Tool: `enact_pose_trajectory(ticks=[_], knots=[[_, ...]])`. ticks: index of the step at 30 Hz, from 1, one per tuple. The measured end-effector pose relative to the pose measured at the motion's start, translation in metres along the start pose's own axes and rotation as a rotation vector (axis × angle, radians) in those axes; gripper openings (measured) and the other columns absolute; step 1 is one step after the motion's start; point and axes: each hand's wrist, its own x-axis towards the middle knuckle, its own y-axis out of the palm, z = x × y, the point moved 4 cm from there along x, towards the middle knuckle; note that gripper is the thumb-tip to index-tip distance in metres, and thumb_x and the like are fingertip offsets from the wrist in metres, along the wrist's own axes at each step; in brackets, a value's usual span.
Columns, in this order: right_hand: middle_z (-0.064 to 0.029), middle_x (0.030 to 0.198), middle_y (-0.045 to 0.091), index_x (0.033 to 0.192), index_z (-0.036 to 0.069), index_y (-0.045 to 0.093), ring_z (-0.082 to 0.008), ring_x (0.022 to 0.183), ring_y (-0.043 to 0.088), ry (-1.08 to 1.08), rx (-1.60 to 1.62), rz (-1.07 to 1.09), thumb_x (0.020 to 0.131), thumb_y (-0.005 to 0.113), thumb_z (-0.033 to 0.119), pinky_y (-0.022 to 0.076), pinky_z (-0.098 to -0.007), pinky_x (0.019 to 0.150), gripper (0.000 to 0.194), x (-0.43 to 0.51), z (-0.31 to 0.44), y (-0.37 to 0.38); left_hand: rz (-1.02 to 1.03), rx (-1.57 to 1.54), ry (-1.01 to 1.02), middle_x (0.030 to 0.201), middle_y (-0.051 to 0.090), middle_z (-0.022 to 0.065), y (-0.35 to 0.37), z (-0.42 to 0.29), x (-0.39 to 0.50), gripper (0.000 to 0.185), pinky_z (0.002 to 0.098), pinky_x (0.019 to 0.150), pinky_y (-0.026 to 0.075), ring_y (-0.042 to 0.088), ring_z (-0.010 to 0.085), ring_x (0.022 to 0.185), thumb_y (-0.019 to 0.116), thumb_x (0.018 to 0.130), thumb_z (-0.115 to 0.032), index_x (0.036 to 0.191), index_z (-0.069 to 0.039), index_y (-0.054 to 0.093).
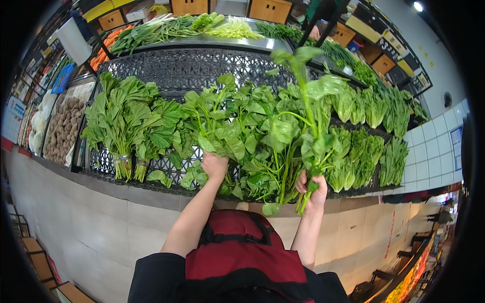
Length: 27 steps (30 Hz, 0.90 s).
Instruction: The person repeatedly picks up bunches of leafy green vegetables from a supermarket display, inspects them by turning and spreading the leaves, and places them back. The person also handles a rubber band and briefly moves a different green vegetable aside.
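My right hand (pixel 315 191) is closed around the lower stems of some long leafy greens (pixel 311 146). Their tops rise over the display and look blurred, and the cut ends stick out below my fist. My left hand (pixel 214 166) grips a smaller bunch of leafy greens (pixel 216 132), whose leaves hide part of the fingers. Between the two hands a loose pile of the same kind of greens (pixel 261 142) lies on a black plastic lattice rack (pixel 182 72). Several thick stems in that pile point toward me.
Tied bunches of broad-leaved greens (pixel 125 121) stand at the left, beside a bin of brown root vegetables (pixel 64 130). Lettuce heads (pixel 344 159) line the right, near a white tiled wall (pixel 428 151). Behind, a metal shelf (pixel 212 42) holds scallions and carrots. Another person's hand (pixel 314 33) shows there.
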Motion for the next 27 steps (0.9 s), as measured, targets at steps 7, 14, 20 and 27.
enact_pose_trajectory(ticks=[7, 14, 20, 27], knots=[[-0.0086, 0.069, 0.051, 0.101, 0.000, 0.052, -0.0164, 0.050, 0.045, -0.120, -0.071, 0.007, 0.076, 0.057, 0.019, 0.0369, -0.0273, 0.043, 0.032, -0.004, 0.002, -0.001, -0.067, 0.166, 0.209, 0.094, 0.063, 0.0187, -0.102, 0.000, 0.053, 0.087, 0.0464, 0.073, 0.051, 0.064, 0.0313, 0.084, 0.086, 0.060, -0.019, 0.130, 0.007, 0.040], [-0.0056, 0.074, 0.051, 0.097, 0.002, 0.052, -0.0134, 0.054, 0.037, -0.141, 0.033, 0.225, 0.080, 0.053, 0.026, 0.0309, -0.0267, 0.052, 0.029, -0.007, 0.007, 0.024, -0.040, 0.370, 0.222, 0.143, 0.030, 0.0296, -0.108, 0.000, 0.016, 0.134, 0.0575, 0.111, 0.023, 0.032, 0.0432, 0.134, 0.092, 0.054, -0.030, 0.152, -0.006, 0.003], [-0.0035, 0.072, 0.051, 0.095, 0.003, 0.052, -0.0130, 0.052, 0.038, -0.109, 0.043, 0.239, 0.080, 0.053, 0.027, 0.0318, -0.0274, 0.051, 0.028, -0.012, 0.003, 0.021, 0.397, -0.066, 0.238, 0.103, 0.062, 0.0195, -0.048, 0.004, -0.067, 0.049, 0.0430, 0.082, 0.051, 0.062, 0.0359, 0.096, 0.079, 0.070, -0.024, 0.111, -0.003, 0.059], [-0.0055, 0.078, 0.056, 0.106, 0.002, 0.057, -0.0173, 0.064, 0.048, -0.046, 0.052, 0.327, 0.075, 0.058, 0.017, 0.0386, -0.0325, 0.062, 0.035, -0.020, -0.010, 0.027, 0.564, -0.044, 0.447, 0.086, 0.064, 0.0231, 0.035, -0.036, -0.073, 0.017, 0.0481, 0.073, 0.051, 0.064, 0.0405, 0.081, 0.056, 0.082, -0.010, 0.093, 0.003, 0.058]])
